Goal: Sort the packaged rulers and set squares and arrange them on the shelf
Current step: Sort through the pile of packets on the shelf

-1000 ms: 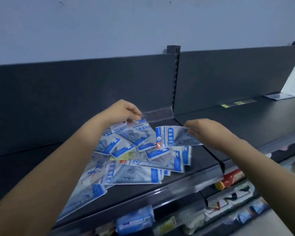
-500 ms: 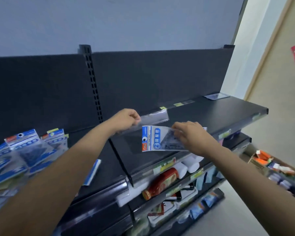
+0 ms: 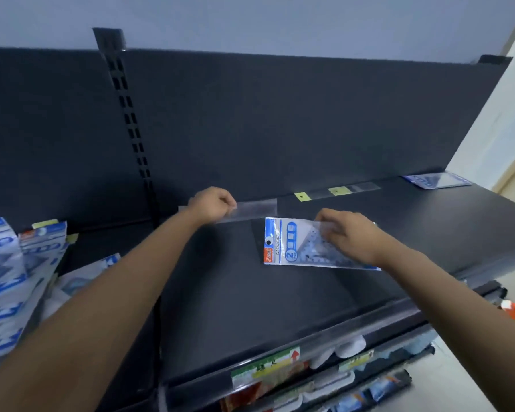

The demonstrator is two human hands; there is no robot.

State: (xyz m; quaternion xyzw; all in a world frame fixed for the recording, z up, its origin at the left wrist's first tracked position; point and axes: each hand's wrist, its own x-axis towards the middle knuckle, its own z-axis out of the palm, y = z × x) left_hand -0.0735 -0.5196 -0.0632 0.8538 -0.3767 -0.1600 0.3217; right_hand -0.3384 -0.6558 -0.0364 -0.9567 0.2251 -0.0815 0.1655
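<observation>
Dark grey metal shelf point(image 3: 280, 307) under a pale wall. Left hand point(image 3: 213, 205) pinching a clear plastic-sleeved ruler point(image 3: 254, 209) near the back panel. Right hand point(image 3: 350, 236) gripping a blue-and-white packaged set square point(image 3: 292, 245), lying low over the shelf, just beside the ruler.

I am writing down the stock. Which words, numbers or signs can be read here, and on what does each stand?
"GEOMETRIC", partly blurred: blue-and-white plastic set square package under the right hand.
"2" in a circle: same package.
Red up arrow: green-and-yellow shelf-edge label; its characters are too blurred.
Blue packages on the left: unreadable.
</observation>
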